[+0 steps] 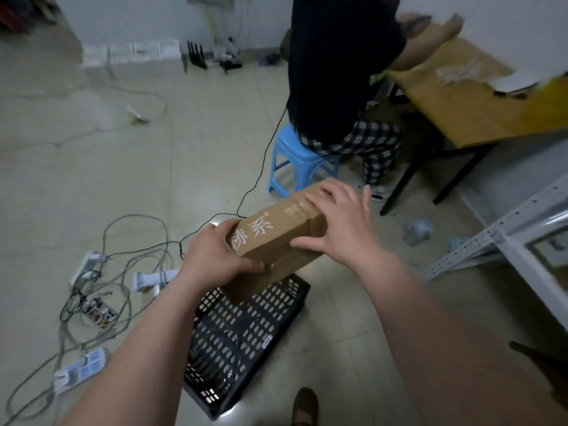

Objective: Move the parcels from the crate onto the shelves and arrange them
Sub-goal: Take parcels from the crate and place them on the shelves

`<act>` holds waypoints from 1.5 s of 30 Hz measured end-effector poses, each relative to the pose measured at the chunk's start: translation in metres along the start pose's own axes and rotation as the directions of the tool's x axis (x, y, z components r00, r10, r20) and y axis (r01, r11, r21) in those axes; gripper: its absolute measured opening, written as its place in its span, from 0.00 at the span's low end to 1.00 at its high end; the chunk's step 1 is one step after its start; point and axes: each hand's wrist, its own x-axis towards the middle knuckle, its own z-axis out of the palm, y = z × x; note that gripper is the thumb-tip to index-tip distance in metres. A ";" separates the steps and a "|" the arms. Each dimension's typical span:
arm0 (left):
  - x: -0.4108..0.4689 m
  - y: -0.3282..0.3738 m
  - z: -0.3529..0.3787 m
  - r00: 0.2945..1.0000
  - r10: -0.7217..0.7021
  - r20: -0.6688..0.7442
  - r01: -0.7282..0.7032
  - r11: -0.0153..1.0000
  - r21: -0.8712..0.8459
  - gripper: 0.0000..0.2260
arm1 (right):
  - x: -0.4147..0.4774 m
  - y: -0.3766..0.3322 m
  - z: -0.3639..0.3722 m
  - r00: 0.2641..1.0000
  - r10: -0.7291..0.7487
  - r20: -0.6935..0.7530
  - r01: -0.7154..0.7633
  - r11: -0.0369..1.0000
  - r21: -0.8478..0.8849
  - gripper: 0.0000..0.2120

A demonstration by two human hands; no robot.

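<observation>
Left hand (215, 253) is gripping the near-left end of the parcel (276, 233). Its thumb is lying along the lower side face and its fingers are wrapping round the end.

Right hand (341, 222) is clamping the far-right end. Its fingers are spreading over the top edge and its thumb is pressing on the near side face. Both hands are closing on the same parcel, one at each end, with the printed top face showing between them.

Parcel: a long brown cardboard box with white characters on top, lying slantwise from near left to far right. It is being held over the far end of the crate (246, 333). Its lower face is overlapping the crate's far rim in view, and I cannot tell whether the two are touching.

Crate: black perforated plastic, sitting on the tiled floor (92, 155) just near of the hands. Its inside is showing too dark to read.

Right of the hands, a pale metal shelving frame (507, 229) is standing. A crumpled plastic bottle (418, 230) is lying on the floor just left of it.

Far of the parcel, a person (338, 72) in a black top and checked trousers is sitting on a blue plastic stool (301, 161) at a wooden table (455, 96).

Left: power strips (81, 372) and tangled cables (135, 241) are lying across the floor.
</observation>
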 end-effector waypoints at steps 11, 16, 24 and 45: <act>-0.054 0.070 -0.018 0.886 0.146 0.441 0.217 0.710 -0.670 0.25 | -0.095 -0.014 -0.056 0.726 0.661 -0.191 -0.322 0.572 0.754 0.50; -0.087 0.088 -0.013 0.781 0.236 0.579 0.272 0.706 -0.655 0.21 | -0.141 -0.032 -0.061 0.659 0.746 0.099 -0.162 0.013 0.987 0.61; -0.143 0.137 0.025 0.657 0.298 0.692 0.193 0.822 -0.536 0.27 | -0.223 -0.017 -0.083 0.603 0.782 0.158 0.012 -0.207 0.978 0.37; -0.379 0.413 0.192 0.315 0.563 0.764 0.150 0.766 -0.626 0.23 | -0.570 0.112 -0.214 0.268 0.795 -0.544 -0.803 0.496 0.329 0.47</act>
